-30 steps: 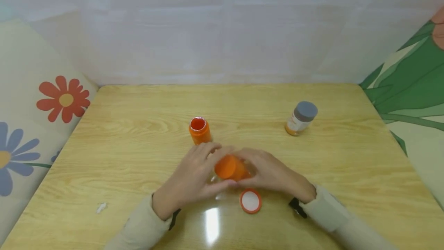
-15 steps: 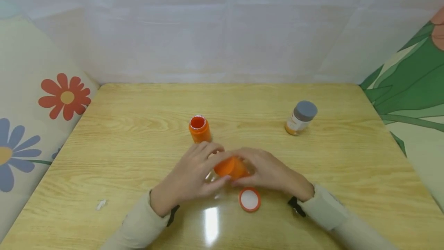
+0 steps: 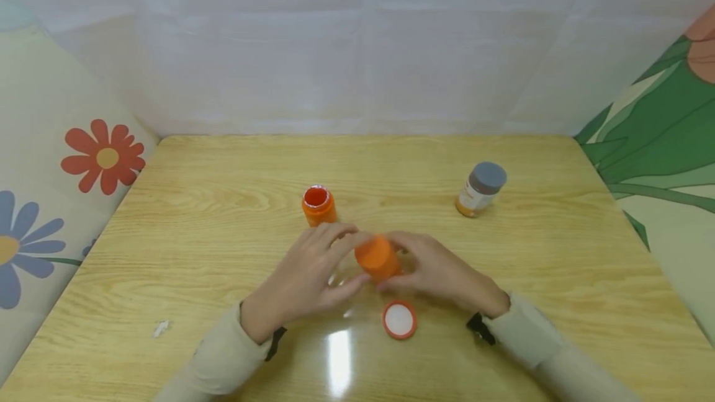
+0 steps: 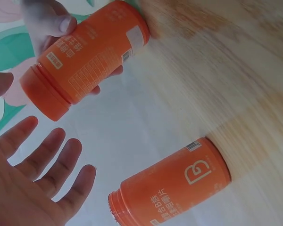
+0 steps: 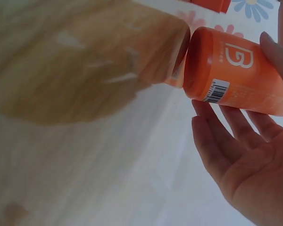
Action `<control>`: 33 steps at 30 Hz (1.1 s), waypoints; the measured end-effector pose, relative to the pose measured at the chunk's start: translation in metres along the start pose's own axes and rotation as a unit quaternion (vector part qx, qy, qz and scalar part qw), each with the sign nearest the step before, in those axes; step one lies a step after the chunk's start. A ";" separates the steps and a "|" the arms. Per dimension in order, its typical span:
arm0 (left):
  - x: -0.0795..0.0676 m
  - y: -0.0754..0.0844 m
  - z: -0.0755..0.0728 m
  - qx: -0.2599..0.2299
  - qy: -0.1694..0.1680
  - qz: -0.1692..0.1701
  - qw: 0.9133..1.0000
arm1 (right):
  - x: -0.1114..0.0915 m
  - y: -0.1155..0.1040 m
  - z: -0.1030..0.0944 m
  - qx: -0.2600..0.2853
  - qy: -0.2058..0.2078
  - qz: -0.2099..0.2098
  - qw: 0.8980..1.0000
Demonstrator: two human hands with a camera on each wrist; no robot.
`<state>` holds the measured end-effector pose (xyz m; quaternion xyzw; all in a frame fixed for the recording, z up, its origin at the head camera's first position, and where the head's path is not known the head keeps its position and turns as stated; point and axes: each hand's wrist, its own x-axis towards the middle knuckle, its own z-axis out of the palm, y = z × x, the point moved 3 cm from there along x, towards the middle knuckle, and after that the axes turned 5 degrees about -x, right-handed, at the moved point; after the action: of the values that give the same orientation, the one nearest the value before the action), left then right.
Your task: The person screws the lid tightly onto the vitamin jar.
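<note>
My right hand [image 3: 432, 265] grips an orange bottle [image 3: 381, 259] with its orange cap on, thumb on one side and fingers on the other. Its base is close to the table in the right wrist view. Beside the cap [image 4: 45, 94], my left hand [image 4: 33, 174] has its fingers spread and apart from it. Another orange bottle [image 3: 319, 205] stands upright and uncapped just beyond the left hand, its red inside showing. An orange-rimmed cap [image 3: 399, 320] lies with its white inside up, nearer to me.
At the right back stands a clear bottle [image 3: 475, 198] with a grey lid and amber contents. A small white scrap [image 3: 161, 328] lies at the left front of the wooden table [image 3: 223, 178]. A white sheet [image 3: 357, 48] hangs behind.
My left fingers, earlier around the cap end of the held bottle, have opened away from it. The bottle has shifted slightly away from me in the right hand.
</note>
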<state>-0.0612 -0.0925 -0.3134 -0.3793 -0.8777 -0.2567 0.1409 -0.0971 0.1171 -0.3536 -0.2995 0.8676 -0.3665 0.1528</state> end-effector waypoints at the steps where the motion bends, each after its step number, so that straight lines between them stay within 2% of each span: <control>1: -0.001 -0.001 0.000 0.000 0.005 -0.002 1.000 | 0.000 0.001 -0.001 0.009 0.000 0.008 1.000; 3: -0.002 -0.002 0.000 0.000 0.011 -0.004 1.000 | 0.001 0.003 -0.004 0.015 0.002 0.017 1.000; 6: -0.004 -0.003 0.001 -0.001 0.014 -0.007 1.000 | 0.003 0.006 -0.008 -0.004 0.008 0.015 1.000; 17: -0.006 -0.003 0.006 -0.009 0.012 -0.012 1.000 | 0.010 0.020 -0.023 -0.040 0.043 0.026 0.998; 26: -0.007 -0.003 0.009 -0.017 0.006 -0.020 1.000 | 0.016 0.026 -0.030 -0.005 0.062 0.043 0.997; 33: -0.007 -0.004 0.014 -0.024 -0.001 -0.024 0.999 | 0.022 0.031 -0.035 -0.005 0.072 0.057 0.996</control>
<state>-0.0604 -0.0917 -0.3292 -0.3617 -0.8802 -0.2808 0.1250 -0.1433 0.1394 -0.3534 -0.2233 0.8938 -0.3734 0.1084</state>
